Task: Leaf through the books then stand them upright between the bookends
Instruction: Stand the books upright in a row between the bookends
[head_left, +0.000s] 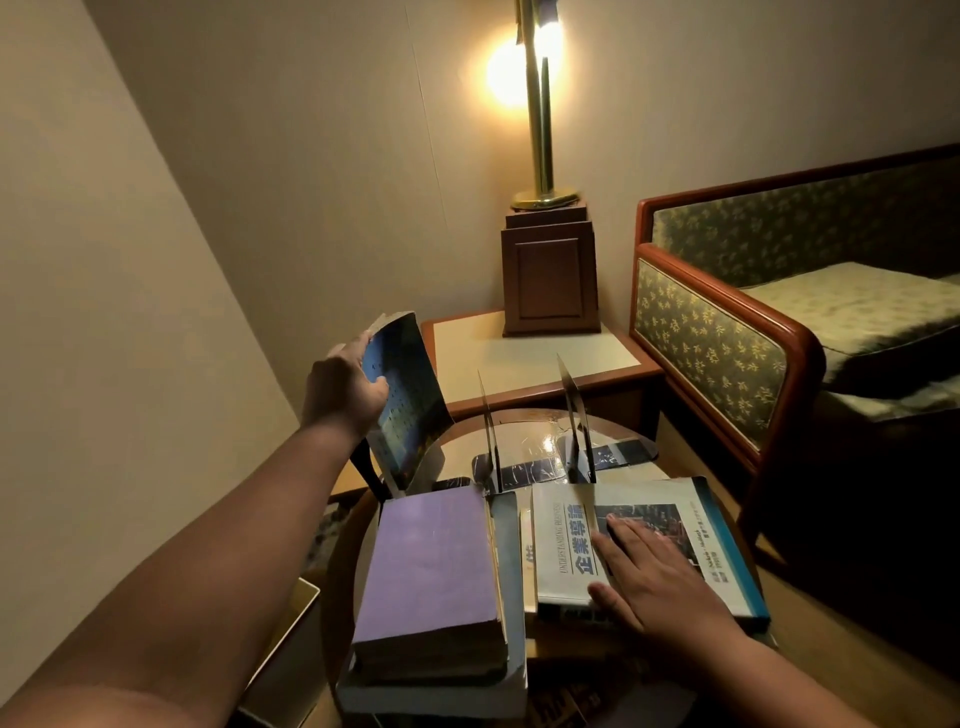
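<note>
A: Left forearm reaches in from bottom left. Left hand (343, 389) holds the blue book (410, 395) in the air, left of the round table (524, 426).
B: Grip?
A: Thumb across the front cover, fingers wrapped behind the left edge. Book is closed.
B: Orientation?
A: Long axis close to upright, top end tipped away from the camera. Cover faces right and toward the camera.
B: Right hand?
A: Right hand (660, 577) lies flat on the white book (561, 540), fingers straight and slightly spread, thumb at the near edge. It is pressing, not gripping.
B: That book's axis?
A: Flat on the table, long axis left-right, spine toward the camera. Title lettering runs near to far.
B: Other books?
A: Purple book (431, 566) lies flat, long axis near to far, page edges on its right side. It sits on a thicker grey book (511, 545), just beside the white one.
B: Bookends?
A: Two bookends, (488, 431) and (574, 410), upright at the far side of the table. No book stands in the gap between them.
B: Background?
A: Lit brass lamp (540, 104) on a side table (519, 358), patterned sofa (727, 338) on the right.
</note>
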